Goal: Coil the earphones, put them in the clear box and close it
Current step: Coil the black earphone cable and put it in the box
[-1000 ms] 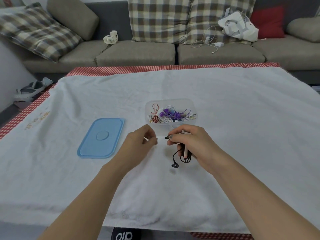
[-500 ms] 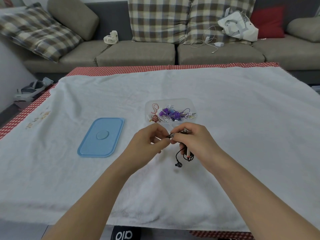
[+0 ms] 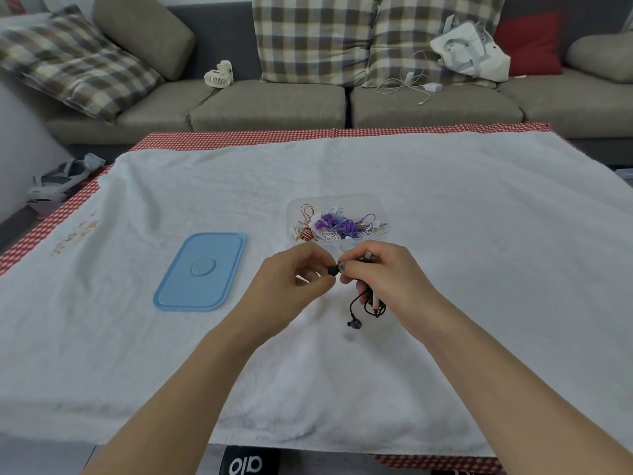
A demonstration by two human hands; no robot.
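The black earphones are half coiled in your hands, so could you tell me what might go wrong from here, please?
1. One earbud of the black earphones dangles loose below the right hand; the coil may slip undone as the left hand pinches the other bud.
2. The clear plastic box already holds tangled purple and white cables; the new coil could snag on them.
3. The blue rectangular lid lies apart, and stray cable over the rim might stop it closing.

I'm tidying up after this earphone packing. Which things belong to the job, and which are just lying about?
Job: black earphones held by left hand and right hand; clear box; blue lid.

Lying about: small fan, white cable, white bag, all on the sofa.
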